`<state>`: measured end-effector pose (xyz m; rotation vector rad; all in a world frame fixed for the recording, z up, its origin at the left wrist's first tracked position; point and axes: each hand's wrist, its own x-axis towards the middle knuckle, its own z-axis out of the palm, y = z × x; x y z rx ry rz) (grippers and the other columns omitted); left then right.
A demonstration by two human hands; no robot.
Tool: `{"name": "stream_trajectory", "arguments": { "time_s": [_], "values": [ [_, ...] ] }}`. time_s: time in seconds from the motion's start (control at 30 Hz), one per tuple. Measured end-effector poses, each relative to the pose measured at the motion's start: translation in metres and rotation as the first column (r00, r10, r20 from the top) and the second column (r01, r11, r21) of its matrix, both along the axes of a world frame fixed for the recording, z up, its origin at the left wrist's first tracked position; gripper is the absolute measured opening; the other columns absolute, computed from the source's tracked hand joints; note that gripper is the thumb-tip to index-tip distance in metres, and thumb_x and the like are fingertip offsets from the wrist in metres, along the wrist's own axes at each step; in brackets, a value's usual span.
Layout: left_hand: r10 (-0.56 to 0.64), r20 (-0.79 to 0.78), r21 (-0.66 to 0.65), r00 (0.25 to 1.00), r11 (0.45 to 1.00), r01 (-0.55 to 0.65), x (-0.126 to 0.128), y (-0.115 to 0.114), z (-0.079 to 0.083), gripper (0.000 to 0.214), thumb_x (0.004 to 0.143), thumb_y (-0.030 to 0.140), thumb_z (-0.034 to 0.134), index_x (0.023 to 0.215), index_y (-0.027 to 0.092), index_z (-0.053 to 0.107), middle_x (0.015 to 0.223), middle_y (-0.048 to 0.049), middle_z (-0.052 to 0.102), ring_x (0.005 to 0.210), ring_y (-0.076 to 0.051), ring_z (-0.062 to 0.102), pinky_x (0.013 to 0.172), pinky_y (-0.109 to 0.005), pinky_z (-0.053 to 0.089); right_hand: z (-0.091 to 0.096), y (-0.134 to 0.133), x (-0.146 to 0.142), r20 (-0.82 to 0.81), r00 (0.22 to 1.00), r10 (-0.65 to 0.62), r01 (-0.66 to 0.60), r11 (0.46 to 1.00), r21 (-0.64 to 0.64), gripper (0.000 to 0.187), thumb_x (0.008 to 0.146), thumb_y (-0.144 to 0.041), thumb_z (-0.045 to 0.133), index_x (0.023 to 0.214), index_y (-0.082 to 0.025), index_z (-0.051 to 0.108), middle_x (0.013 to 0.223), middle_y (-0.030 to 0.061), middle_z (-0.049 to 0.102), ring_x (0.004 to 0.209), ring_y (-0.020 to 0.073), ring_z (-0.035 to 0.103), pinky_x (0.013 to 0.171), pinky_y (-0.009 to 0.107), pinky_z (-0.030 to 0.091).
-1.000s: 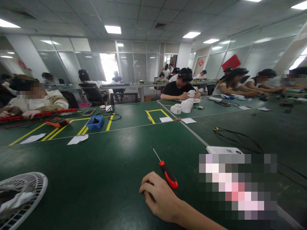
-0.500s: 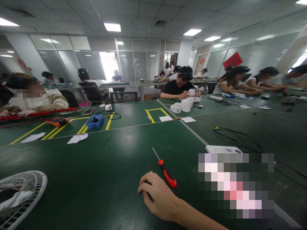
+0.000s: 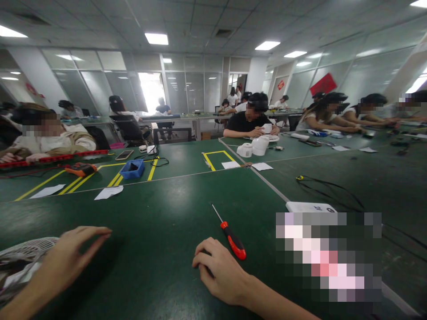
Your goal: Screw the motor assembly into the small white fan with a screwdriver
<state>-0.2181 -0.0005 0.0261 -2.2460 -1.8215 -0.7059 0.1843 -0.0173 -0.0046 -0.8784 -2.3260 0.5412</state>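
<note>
My left hand (image 3: 75, 251) hangs over the table at the left, in front of a round white fan grille (image 3: 33, 246). It holds nothing, and its thumb is apart from its outstretched fingers. On the green tabletop my right hand (image 3: 222, 271) rests palm down. Its fingers are loosely bent with gaps between them, and nothing shows in them. Just beyond and to the right of that hand lies a screwdriver (image 3: 233, 240) with a red and black handle, its tip pointing away. A crumpled grey-white item (image 3: 18, 279) in the grille is partly hidden by my left arm.
A white power bank-like device (image 3: 308, 207) lies right of the screwdriver, with a blurred-out patch below it. Farther off are a blue bin (image 3: 132, 169), an orange-black tool (image 3: 80, 169), paper slips (image 3: 109, 192), black cables (image 3: 330, 189) and white housings (image 3: 259, 145). People sit around the tables.
My left hand has come into view from the lower left and now covers part of the fan grille. My right hand and the screwdriver stay where they were.
</note>
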Motion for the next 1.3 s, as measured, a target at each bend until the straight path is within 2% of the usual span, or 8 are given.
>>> {"name": "stream_trajectory", "arguments": {
  "time_s": [0.13,0.27,0.37,0.53,0.8,1.0,1.2,1.3],
  "values": [
    [-0.114,0.316,-0.129,0.942,0.978,0.162,0.095,0.027,-0.040,0.046,0.092,0.064,0.047,0.097,0.026,0.074,0.101,-0.0032,0.076,0.092,-0.021,0.072,0.084,-0.038,0.061,-0.003,0.000,0.000,0.000,1.000,0.003,-0.003,1.000,0.014,0.023,0.084,-0.004,0.055,0.094,-0.019,0.070,0.101,0.0064,0.067,0.094,0.0209,0.060,0.081,0.035,0.049],
    [-0.310,0.256,-0.095,0.916,0.934,0.343,0.173,0.039,-0.058,0.032,0.098,0.038,0.045,0.114,0.027,0.071,0.114,-0.0036,0.075,0.110,-0.021,0.068,0.098,-0.042,0.057,-0.004,-0.001,0.001,0.008,1.000,-0.020,0.020,1.000,0.022,0.023,0.084,-0.004,0.055,0.094,-0.019,0.069,0.101,0.0062,0.066,0.093,0.0206,0.059,0.083,0.035,0.047],
    [-0.424,0.132,-0.124,0.896,0.890,0.439,0.194,0.038,-0.059,0.039,0.099,0.038,0.048,0.135,0.029,0.060,0.134,-0.0038,0.066,0.131,-0.023,0.058,0.114,-0.050,0.045,-0.004,-0.001,0.001,0.008,0.999,-0.031,0.030,0.999,0.017,0.022,0.084,-0.004,0.056,0.093,-0.020,0.069,0.100,0.0059,0.066,0.093,0.0206,0.058,0.084,0.035,0.047],
    [-0.500,-0.010,-0.181,0.866,0.852,0.491,0.191,0.031,-0.058,0.046,0.099,0.045,0.050,0.144,0.033,0.050,0.150,-0.0046,0.052,0.143,-0.025,0.046,0.118,-0.053,0.040,-0.007,-0.001,0.000,0.005,0.998,-0.057,0.057,0.998,0.012,0.022,0.083,-0.004,0.056,0.092,-0.020,0.068,0.099,0.0053,0.067,0.094,0.0210,0.058,0.086,0.036,0.046],
    [-0.469,-0.036,-0.019,0.882,0.883,0.469,0.192,0.023,-0.049,0.032,0.095,0.039,0.055,0.124,0.032,0.069,0.146,-0.0111,0.055,0.119,-0.027,0.064,0.098,-0.048,0.056,-0.006,0.000,0.000,-0.005,0.989,-0.147,0.147,0.989,-0.006,0.025,0.081,-0.001,0.056,0.093,-0.020,0.068,0.104,0.0060,0.066,0.100,0.0220,0.059,0.091,0.037,0.047],
    [-0.476,0.045,0.082,0.878,0.878,0.471,0.189,0.022,-0.043,0.024,0.093,0.029,0.054,0.108,0.026,0.073,0.119,-0.0075,0.068,0.090,-0.018,0.070,0.082,-0.035,0.059,-0.001,-0.002,-0.006,0.200,0.939,-0.280,0.294,0.955,-0.042,0.039,0.094,-0.025,0.061,0.133,-0.021,0.061,0.137,0.0140,0.058,0.130,0.0321,0.050,0.111,0.050,0.040],
    [-0.339,0.243,0.184,0.909,0.936,0.300,0.162,0.028,-0.028,0.025,0.094,0.035,0.053,0.096,0.022,0.074,0.076,0.0011,0.062,0.052,-0.007,0.052,0.053,-0.019,0.044,0.000,0.001,-0.009,0.342,0.906,-0.251,0.297,0.951,-0.087,0.056,0.104,-0.053,0.040,0.155,-0.030,0.042,0.167,0.0132,0.028,0.155,0.0339,0.019,0.124,0.057,0.017],
    [-0.123,0.249,0.271,0.961,0.961,0.053,0.120,0.028,-0.010,0.029,0.092,0.043,0.054,0.089,0.021,0.073,0.067,0.0034,0.053,0.049,-0.007,0.045,0.050,-0.021,0.039,-0.001,0.006,-0.010,0.353,0.909,-0.223,0.280,0.953,-0.119,0.060,0.104,-0.059,0.036,0.158,-0.033,0.034,0.170,0.0089,0.019,0.157,0.0321,0.012,0.125,0.057,0.012]
  ]
}}
